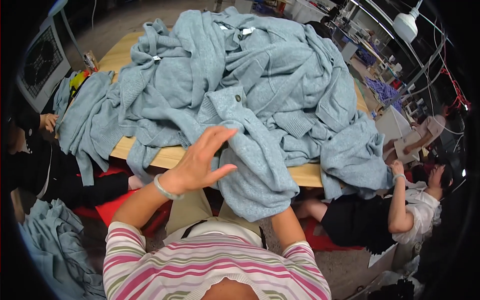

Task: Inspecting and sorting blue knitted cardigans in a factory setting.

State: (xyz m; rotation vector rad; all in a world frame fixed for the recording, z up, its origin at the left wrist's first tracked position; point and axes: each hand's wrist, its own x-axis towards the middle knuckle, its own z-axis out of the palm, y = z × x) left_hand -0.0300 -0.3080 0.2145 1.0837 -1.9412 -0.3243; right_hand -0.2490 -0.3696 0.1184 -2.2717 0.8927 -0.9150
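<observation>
A blue-grey knit cardigan [255, 165] hangs over the near edge of the table, with a dark button [238, 98] on its band. My left hand [200, 162] is over its left side, thumb and fingers apart, holding nothing; whether the fingertips touch the knit I cannot tell. The right forearm [288, 227] runs up beneath the cardigan, and the cloth hides my right hand completely. Behind lies a big heap of similar blue-grey knitwear [270, 65], with ribbed hems and small white labels [248, 31] showing.
Pale wood table [162, 156] carries the heap. A person in black [55, 165] sits at the left, another in a white top [410, 210] at the right, handling knitwear there. More garments [55, 240] are piled low on the left. A lamp [406, 26] hangs at upper right.
</observation>
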